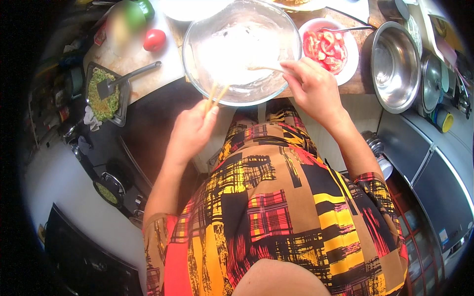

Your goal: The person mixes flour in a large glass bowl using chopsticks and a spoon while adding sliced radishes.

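Note:
A large clear glass bowl [242,104] stands at the counter's edge, with white, overexposed contents that look like flour. My left hand [192,129] grips a pair of chopsticks [214,97] at the bowl's near left rim, their tips over or in it. Between the thumb and fingers of my right hand [314,87] is the handle of a light spoon-like utensil [267,68], which reaches over the bowl's right part; its far end is lost in glare. Close to that hand, at the right, a white bowl [350,76] holds cut tomatoes [327,51] and a metal utensil [346,28].
On the left, a white board [163,76] bears a whole tomato [154,40] and a green pepper [145,9]. A tray [124,107] of green mixture with a dark spatula [129,74] overhangs its edge. An empty steel basin [395,68] sits at the right.

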